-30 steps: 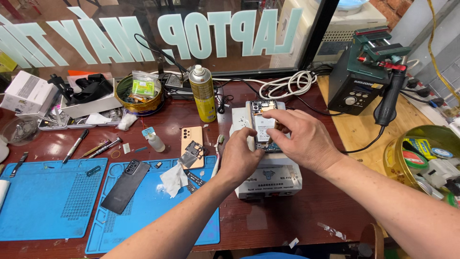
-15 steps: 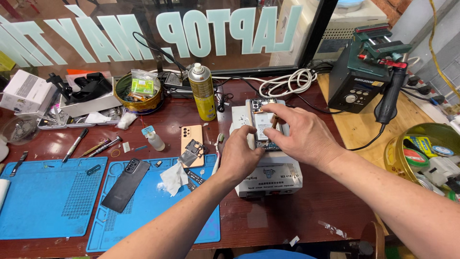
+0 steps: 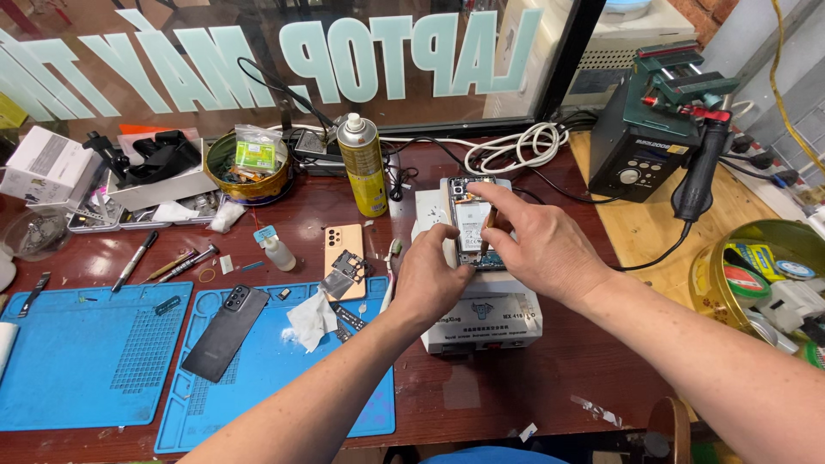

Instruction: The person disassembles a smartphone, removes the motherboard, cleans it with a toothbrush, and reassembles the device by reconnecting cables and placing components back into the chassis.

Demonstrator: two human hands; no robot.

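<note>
Forearms come in from the bottom edge and meet over a white box-shaped machine (image 3: 481, 314) on the reddish wooden counter (image 3: 533, 391). An opened phone (image 3: 472, 222), its insides showing, lies on top of the machine. The left hand (image 3: 434, 283) rests against the phone's near left edge, fingers curled; whether its grip is closed on the phone cannot be told from here. The right hand (image 3: 537, 249) covers the phone's right side, its thumb and forefinger apart — the forefinger stretched out across the phone's upper part, touching it.

Left of the machine lie 2 blue work mats (image 3: 103, 352), side by side. A dark phone back (image 3: 225, 332) lies tilted on the nearer right mat, with a crumpled white tissue (image 3: 311, 320) just beside it. Past the mats sit a peach-coloured phone back (image 3: 344, 249) carrying small dark parts, a little clear bottle (image 3: 277, 252), and pens and tools (image 3: 163, 262) scattered to the left.

Farther back stand a yellow spray can (image 3: 363, 167) — upright — and a round tin (image 3: 249, 167) full of oddments. A coil of white cable (image 3: 516, 146) lies behind the machine. At far right a dark hot-air station (image 3: 640, 155) sits on a pale board, its handpiece (image 3: 698, 176) hanging at its side.
</note>
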